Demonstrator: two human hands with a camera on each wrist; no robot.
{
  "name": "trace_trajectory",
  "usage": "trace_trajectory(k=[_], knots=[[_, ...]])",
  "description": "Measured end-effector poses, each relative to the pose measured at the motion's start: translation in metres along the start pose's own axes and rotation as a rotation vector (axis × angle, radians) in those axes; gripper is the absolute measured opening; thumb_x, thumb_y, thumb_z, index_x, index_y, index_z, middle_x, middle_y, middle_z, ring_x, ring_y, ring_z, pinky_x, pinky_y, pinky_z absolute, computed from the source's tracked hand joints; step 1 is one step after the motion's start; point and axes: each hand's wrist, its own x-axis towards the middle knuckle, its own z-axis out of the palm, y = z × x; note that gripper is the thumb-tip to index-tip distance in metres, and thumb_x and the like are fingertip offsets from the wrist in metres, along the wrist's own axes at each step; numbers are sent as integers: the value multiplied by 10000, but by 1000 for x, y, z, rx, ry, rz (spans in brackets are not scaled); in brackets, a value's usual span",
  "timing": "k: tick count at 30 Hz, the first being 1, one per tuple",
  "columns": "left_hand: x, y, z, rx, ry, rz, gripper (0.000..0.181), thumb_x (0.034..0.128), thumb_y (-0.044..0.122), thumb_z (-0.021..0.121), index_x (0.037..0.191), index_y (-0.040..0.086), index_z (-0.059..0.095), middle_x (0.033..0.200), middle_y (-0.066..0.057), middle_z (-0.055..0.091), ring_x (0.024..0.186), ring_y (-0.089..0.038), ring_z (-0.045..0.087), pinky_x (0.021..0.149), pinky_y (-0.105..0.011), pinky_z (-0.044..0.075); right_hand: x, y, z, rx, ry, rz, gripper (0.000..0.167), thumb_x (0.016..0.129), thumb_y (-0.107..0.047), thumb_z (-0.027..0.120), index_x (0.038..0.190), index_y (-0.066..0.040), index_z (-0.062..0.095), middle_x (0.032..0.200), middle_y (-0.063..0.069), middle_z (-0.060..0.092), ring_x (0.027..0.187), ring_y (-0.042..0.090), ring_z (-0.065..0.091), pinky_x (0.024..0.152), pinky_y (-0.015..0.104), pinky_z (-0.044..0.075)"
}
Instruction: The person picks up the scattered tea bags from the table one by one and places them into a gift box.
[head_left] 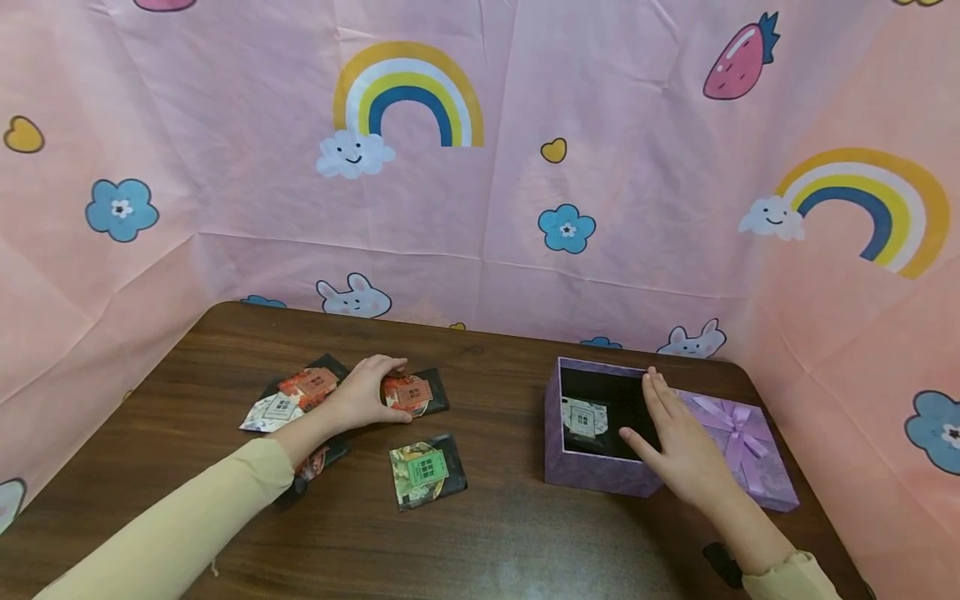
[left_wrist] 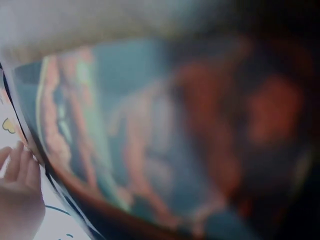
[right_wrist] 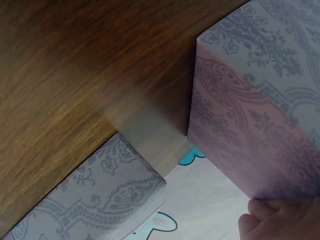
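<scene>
My left hand (head_left: 363, 396) reaches over a sachet with a red label (head_left: 412, 393), its thumb and fingers spread on either side of it. The sachet lies flat on the table; whether the fingertips touch it is unclear. Nearer to me lies a green-labelled sachet (head_left: 427, 471). My right hand (head_left: 678, 446) lies with straight fingers against the right side of an open purple box (head_left: 603, 472). Inside the box is a white-labelled sachet (head_left: 585, 421). In the right wrist view the fingertips (right_wrist: 277, 220) touch the patterned box wall (right_wrist: 240, 125).
A pile of dark sachets, one with a red label (head_left: 309, 383) and one white (head_left: 273, 411), lies beneath and beyond my left forearm. The purple box lid (head_left: 772, 462) with a ribbon bow lies right of the box. A patterned pink cloth (head_left: 450, 208) surrounds the wooden table (head_left: 510, 533).
</scene>
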Motion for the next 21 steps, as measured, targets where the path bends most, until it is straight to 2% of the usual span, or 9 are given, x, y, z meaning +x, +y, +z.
trace_trajectory(k=[3,6,12,21], knots=[[0,1,0,76,6,-22,952,802,404,943,1529,-36,515,1493,-283,519,1401,-515,460,1117,-696,437,0,0,0,-2,0,0,912,1057,-471,610,1688,13,164,1770,232,154,1614,487,212,1250,702,257],[0,1,0,115,12,-16,882,796,416,944,1473,-19,584,1443,-264,536,1357,-496,486,1087,-681,464,0,1,0,-3,1,2,908,1056,-454,617,1688,13,162,1772,229,150,1614,488,212,1250,700,257],[1,-1,-1,112,40,14,708,809,368,937,1363,15,674,1358,-238,579,1290,-476,526,1055,-672,482,0,1,2,-5,3,0,905,1057,-447,616,1689,10,157,1771,231,151,1614,486,215,1252,697,259],[6,-6,0,90,27,23,657,800,365,944,1308,27,699,1327,-218,623,1287,-462,552,1074,-650,481,0,-1,0,-2,1,7,912,1054,-454,617,1686,18,158,1771,231,149,1607,496,226,1245,706,267]])
